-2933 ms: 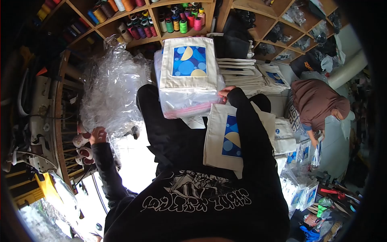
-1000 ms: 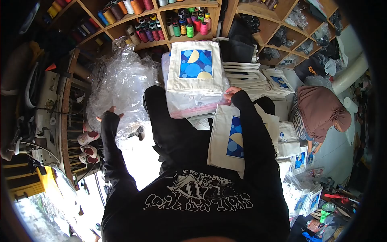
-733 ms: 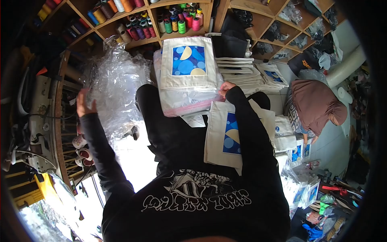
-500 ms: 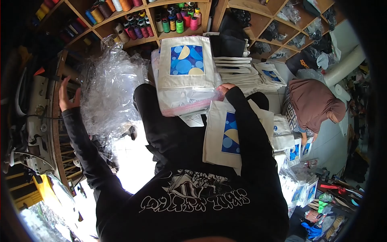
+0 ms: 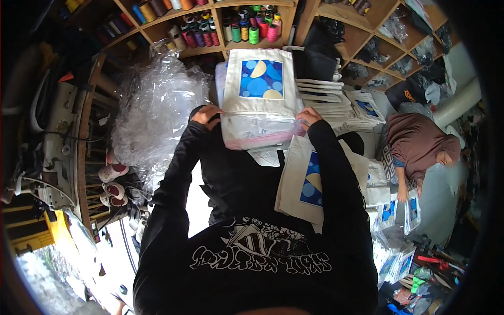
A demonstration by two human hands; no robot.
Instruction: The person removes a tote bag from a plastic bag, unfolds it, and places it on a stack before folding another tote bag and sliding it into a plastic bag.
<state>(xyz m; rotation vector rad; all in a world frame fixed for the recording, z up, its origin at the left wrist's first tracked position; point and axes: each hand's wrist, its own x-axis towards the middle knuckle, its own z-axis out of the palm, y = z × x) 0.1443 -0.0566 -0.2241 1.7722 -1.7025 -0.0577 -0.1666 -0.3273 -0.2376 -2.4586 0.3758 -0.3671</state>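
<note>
A cream tote bag (image 5: 262, 106) with a blue circle-patterned panel lies in front of me, on a pile of clear plastic bags (image 5: 257, 131) with a pink lower edge. My left hand (image 5: 208, 116) is at the left edge of the plastic, just below the tote's corner, with its fingers curled in; its grip is partly hidden. On the opposite side, my right hand (image 5: 310, 116) pinches the plastic's right edge. More printed tote bags (image 5: 294, 189) rest on my lap, partly beneath my right forearm.
Loose crumpled clear plastic (image 5: 157, 100) is heaped at left. Stacked cream totes (image 5: 320, 100) stand to the right. A person (image 5: 420, 142) at far right handles similar bags. Shelves of thread spools (image 5: 254, 34) line the back; shoes (image 5: 113, 173) sit on a rack at left.
My left hand has come in from far left, over the loose plastic, to the left edge of the plastic under the tote. My right hand stays at the right edge. The view has shifted slightly.
</note>
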